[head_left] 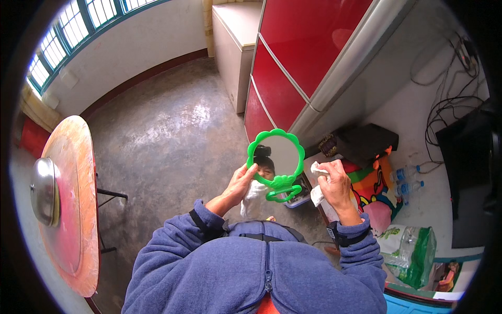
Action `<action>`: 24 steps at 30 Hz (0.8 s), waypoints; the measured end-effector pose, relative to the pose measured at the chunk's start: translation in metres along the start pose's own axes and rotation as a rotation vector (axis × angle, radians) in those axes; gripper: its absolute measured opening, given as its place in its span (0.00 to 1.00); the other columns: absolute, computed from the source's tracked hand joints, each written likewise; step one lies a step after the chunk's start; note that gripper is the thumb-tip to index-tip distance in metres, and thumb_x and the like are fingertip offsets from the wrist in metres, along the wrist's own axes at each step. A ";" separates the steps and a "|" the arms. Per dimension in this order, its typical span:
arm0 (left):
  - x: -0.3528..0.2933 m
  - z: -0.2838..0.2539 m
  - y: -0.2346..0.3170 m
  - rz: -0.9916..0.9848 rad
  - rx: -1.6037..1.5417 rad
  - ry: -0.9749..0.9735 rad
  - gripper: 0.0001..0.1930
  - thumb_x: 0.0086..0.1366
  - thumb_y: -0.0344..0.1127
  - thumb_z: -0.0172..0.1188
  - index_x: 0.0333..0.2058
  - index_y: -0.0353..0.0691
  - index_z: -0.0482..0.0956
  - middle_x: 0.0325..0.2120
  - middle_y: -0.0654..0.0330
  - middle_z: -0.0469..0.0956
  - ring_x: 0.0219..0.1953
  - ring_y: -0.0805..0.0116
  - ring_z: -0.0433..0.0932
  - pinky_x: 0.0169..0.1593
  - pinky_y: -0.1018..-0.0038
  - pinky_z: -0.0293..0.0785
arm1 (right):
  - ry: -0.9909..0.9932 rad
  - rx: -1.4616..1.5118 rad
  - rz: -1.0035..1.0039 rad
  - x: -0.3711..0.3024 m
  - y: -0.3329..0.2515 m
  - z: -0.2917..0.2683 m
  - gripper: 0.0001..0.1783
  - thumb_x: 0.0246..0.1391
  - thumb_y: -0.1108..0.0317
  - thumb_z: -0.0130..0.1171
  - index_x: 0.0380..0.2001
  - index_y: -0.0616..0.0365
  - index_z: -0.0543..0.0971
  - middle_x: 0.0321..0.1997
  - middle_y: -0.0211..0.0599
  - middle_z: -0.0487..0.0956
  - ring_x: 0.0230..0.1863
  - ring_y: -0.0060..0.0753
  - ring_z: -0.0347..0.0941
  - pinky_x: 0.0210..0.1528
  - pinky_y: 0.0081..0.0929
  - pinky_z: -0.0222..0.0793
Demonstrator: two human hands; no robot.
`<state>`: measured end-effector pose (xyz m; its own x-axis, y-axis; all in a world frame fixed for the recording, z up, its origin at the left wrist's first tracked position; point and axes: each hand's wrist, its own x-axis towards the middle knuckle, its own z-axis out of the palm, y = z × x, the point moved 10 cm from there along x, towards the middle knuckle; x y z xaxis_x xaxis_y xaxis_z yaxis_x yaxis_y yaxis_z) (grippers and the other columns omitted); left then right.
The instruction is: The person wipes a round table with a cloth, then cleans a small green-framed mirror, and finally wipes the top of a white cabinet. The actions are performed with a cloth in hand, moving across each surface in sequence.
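A round hand mirror [282, 154] with a green scalloped frame and a green looped handle is held up in front of my body. My left hand [239, 186] grips its left rim, thumb on the front of the frame. The glass reflects part of a person with something dark above the head. Just below that hand is a white, cloth-like thing [254, 200]; whether the hand touches it I cannot tell. To the right of the mirror, my right hand [335, 186] is closed on a crumpled white tissue [317, 195], apart from the glass.
A round table [73, 251] with a metal lid [44, 191] stands at left. Ahead rises a red cabinet-like appliance [308, 47] beside a pale chest [235, 26]. At right, a surface bears plastic bottles [408, 180], a green-white bag [410, 251], a dark screen [465, 172] and cables.
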<state>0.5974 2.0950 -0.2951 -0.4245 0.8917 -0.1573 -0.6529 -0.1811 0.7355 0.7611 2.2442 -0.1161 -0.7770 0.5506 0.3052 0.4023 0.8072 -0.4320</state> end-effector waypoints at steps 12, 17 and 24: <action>0.000 0.012 -0.004 0.024 0.183 0.019 0.16 0.72 0.40 0.51 0.53 0.38 0.73 0.40 0.69 0.77 0.39 0.81 0.72 0.44 0.79 0.70 | -0.142 -0.161 -0.432 -0.021 -0.096 0.073 0.18 0.47 0.70 0.59 0.45 0.47 0.80 0.48 0.38 0.74 0.42 0.34 0.75 0.36 0.29 0.77; -0.004 0.011 -0.005 0.031 0.235 -0.001 0.16 0.72 0.40 0.52 0.53 0.39 0.73 0.40 0.68 0.77 0.40 0.80 0.73 0.44 0.79 0.71 | -0.063 -0.251 -0.561 -0.029 -0.100 0.086 0.18 0.49 0.67 0.57 0.46 0.44 0.80 0.56 0.36 0.74 0.40 0.32 0.75 0.37 0.25 0.76; -0.005 0.010 0.000 0.108 0.321 -0.002 0.18 0.72 0.40 0.51 0.56 0.37 0.71 0.44 0.65 0.76 0.44 0.79 0.73 0.48 0.77 0.71 | -0.108 -0.431 -0.368 -0.010 -0.071 0.070 0.21 0.52 0.67 0.54 0.51 0.36 0.76 0.37 0.34 0.72 0.36 0.35 0.74 0.30 0.32 0.76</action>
<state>0.6057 2.0951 -0.2879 -0.4787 0.8755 -0.0662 -0.3730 -0.1345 0.9180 0.7064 2.1670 -0.1478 -0.9391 0.2103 0.2718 0.2393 0.9678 0.0778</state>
